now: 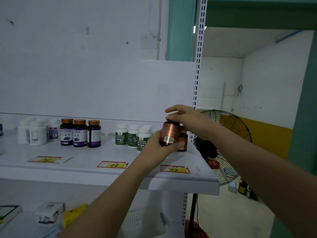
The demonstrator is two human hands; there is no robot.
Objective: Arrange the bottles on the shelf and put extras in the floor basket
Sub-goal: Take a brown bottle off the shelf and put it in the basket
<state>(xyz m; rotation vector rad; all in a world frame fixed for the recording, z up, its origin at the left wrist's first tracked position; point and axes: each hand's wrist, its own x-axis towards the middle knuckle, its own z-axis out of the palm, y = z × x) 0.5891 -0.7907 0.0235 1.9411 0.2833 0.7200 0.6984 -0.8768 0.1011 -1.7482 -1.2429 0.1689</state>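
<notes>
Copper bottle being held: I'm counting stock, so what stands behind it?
A brown bottle on the shelf, partly covered by the copper bottle and left hand. Anything further back is hidden.

Hidden and cut-off parts on the shelf [85, 162].
Cap of copper bottle [169, 133] is hidden under right hand [187, 117]; brown bottle [183, 136] behind it mostly covered; left hand [157, 146] covers part of front green-label bottle [143, 140]; left-edge item [0, 133] cut off, kind unclear; label print too small to read.
</notes>
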